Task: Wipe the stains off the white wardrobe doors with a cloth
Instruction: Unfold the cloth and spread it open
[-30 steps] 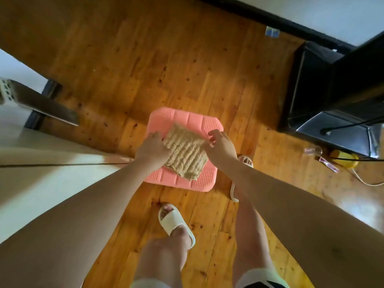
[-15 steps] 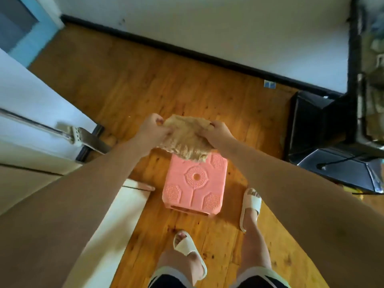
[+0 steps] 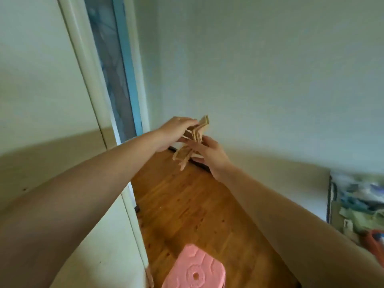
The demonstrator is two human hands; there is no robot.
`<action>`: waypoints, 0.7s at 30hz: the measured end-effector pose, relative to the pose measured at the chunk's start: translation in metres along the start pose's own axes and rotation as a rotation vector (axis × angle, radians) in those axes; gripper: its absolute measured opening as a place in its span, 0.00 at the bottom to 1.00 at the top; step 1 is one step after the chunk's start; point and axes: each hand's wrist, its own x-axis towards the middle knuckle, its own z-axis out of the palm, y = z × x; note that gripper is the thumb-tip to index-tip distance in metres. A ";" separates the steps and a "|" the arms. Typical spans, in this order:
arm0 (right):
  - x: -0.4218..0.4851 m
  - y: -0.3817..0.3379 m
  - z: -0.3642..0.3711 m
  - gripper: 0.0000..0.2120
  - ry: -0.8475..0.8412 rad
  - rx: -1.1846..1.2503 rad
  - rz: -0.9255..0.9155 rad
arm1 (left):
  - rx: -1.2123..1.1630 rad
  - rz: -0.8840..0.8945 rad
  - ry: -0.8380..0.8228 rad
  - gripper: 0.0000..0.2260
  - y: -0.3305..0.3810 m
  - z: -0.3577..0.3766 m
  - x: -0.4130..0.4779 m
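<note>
A pale greenish-white wall (image 3: 270, 69) fills the upper right, meeting a second pale wall (image 3: 145, 48) at a corner. Beside that corner stands a blue frame (image 3: 126, 65) around a grey-blue patterned pane (image 3: 108, 65), possibly a window or a glazed door. Below, the wooden floor (image 3: 187, 204) is warm orange-brown, with a dark skirting (image 3: 199, 163) along the wall's foot. A pink stool (image 3: 195, 271) stands on the floor at the bottom edge. At far right sits a blurred heap of coloured clutter (image 3: 357, 204). The light is soft and even.
</note>
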 end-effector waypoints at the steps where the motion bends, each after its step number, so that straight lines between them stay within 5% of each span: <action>1: -0.008 -0.011 -0.003 0.11 0.020 0.107 -0.017 | -0.037 0.015 0.006 0.14 0.013 -0.003 -0.011; 4: -0.038 -0.037 -0.013 0.10 0.015 0.236 -0.009 | 0.007 0.064 0.071 0.11 0.041 -0.003 -0.052; 10: -0.108 -0.067 -0.046 0.18 -0.203 0.392 0.056 | 0.500 0.167 0.071 0.16 0.064 0.041 -0.123; 14: -0.135 -0.075 -0.071 0.14 -0.240 0.232 0.071 | 0.608 0.186 0.155 0.09 0.084 0.073 -0.154; 21: -0.175 -0.087 -0.058 0.22 -0.329 0.109 -0.049 | 0.587 0.109 0.210 0.09 0.110 0.072 -0.208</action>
